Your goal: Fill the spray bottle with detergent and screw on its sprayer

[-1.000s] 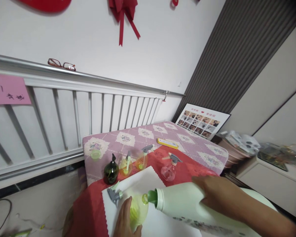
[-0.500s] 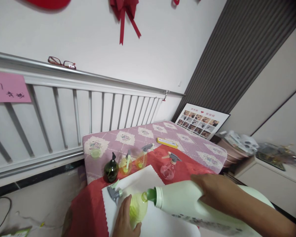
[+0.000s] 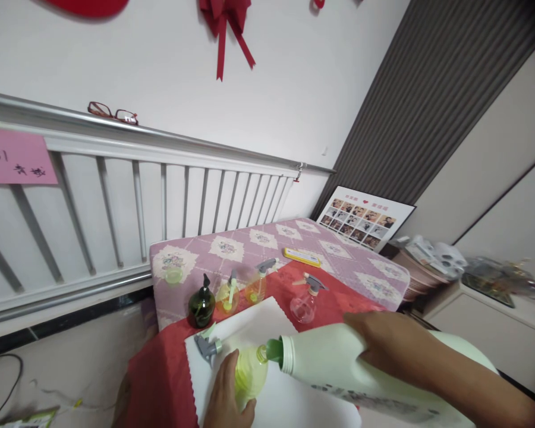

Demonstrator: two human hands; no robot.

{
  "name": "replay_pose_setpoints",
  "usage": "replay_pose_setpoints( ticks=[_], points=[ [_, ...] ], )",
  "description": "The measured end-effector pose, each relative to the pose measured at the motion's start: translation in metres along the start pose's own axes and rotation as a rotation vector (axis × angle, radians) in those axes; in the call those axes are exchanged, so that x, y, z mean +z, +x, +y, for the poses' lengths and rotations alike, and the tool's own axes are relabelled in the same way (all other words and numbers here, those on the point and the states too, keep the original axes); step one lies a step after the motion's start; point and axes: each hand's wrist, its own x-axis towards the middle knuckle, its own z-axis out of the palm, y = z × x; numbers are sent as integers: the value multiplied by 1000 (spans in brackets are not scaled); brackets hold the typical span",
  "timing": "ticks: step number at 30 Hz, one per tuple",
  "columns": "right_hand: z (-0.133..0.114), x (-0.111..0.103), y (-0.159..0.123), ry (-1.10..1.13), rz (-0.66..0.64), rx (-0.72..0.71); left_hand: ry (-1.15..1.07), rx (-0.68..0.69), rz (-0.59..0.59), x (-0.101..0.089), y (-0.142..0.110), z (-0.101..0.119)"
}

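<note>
My left hand (image 3: 225, 395) is wrapped around a small yellow-green bottle (image 3: 251, 374) with no cap, standing on a white mat (image 3: 254, 324). My right hand (image 3: 396, 348) grips a large white jug (image 3: 339, 368) tipped on its side, its green spout (image 3: 274, 351) touching the small bottle's mouth. A grey spray head (image 3: 206, 346) lies on the mat just left of the bottle.
Behind the mat, on the red cloth (image 3: 160, 380), stand a dark green pump bottle (image 3: 200, 306), two yellow and orange spray bottles (image 3: 243, 288) and a clear spray bottle (image 3: 304, 302). A yellow flat case (image 3: 301, 257) lies on the purple patterned cover. White railing runs along the left.
The jug's spout has shifted slightly and now meets the small bottle's mouth. Both hands keep their hold. The view has barely moved.
</note>
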Motion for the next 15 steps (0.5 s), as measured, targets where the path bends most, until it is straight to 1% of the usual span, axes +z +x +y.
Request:
replay_pose_setpoints(
  ticks=[3, 7, 9, 13, 15],
  points=[
    [-3, -2, -1, -29, -39, 22, 0, -8, 0, 1, 0, 0],
    [-4, -3, -1, -41, -41, 12, 8, -28, -8, 2, 0, -2],
    [-2, -1, 0, -34, -43, 12, 4, -32, -12, 3, 1, -6],
    [3, 6, 1, -31, -29, 1, -16, -26, -70, 3, 3, -11],
    [4, 8, 2, -36, -15, -4, -14, -16, -50, 3, 2, -10]
  ],
)
